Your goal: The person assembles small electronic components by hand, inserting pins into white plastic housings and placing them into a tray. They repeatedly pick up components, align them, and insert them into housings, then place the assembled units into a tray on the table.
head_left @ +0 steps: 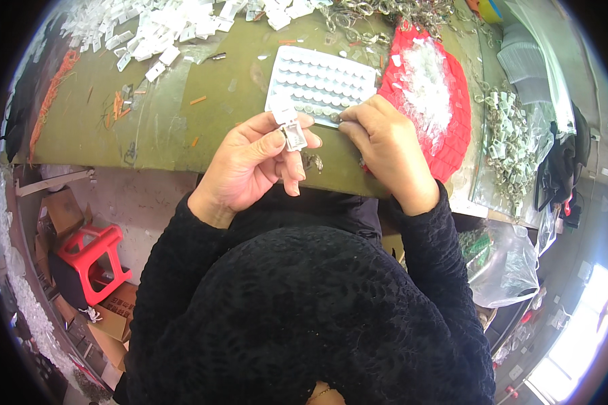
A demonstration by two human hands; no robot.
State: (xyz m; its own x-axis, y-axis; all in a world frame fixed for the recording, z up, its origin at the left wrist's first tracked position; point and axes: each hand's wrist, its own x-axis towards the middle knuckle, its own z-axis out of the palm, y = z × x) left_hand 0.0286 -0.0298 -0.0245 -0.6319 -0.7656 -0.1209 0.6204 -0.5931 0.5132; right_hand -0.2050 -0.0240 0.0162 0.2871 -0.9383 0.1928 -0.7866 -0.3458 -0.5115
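Note:
My left hand [253,156] holds a small white plastic case [294,137] between thumb and fingers, its white flap [283,114] standing up from a framed recess. Just beyond it lies a white tray [368,75] with rows of small round discs, the nearest row looking greyer, like button cells. At the tray's near right corner is my right hand [390,138], thumb and forefinger pinched together. Whatever is between those fingertips is too small to make out.
White plastic pieces [162,30] are heaped at the far left. Right of the tray, a red cloth [458,135] bears clear small pieces [427,84]. Chained white pieces [507,131] lie farther right. Orange scraps [118,104] dot the green table [175,128]. A red stool [94,260] stands lower left.

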